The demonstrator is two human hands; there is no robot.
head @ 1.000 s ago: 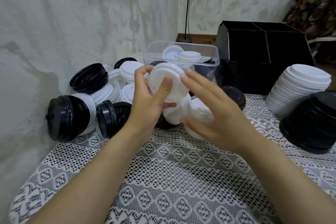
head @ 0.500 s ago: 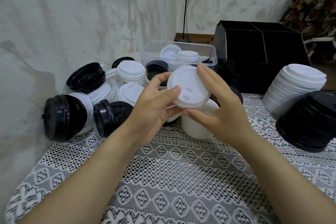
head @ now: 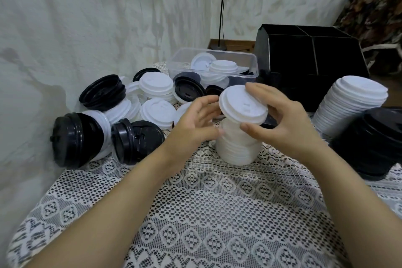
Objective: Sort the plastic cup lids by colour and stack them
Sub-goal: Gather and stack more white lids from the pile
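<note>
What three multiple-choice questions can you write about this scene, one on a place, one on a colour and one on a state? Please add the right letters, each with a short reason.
1. Where does the clear plastic box stand?
A. on the floor
B. just left of the black organiser
C. in front of both forearms

2. What colour is the lid that the right hand holds?
A. black
B. red
C. white

3. How does the leftmost black lid stack lie?
A. on its side
B. upright
C. inside the box

Answers:
1 B: the box's right end sits beside the organiser's left wall.
2 C: the lid's whole top shows white.
3 A: the stack's rims stand vertical and it stretches sideways along the cloth.
</note>
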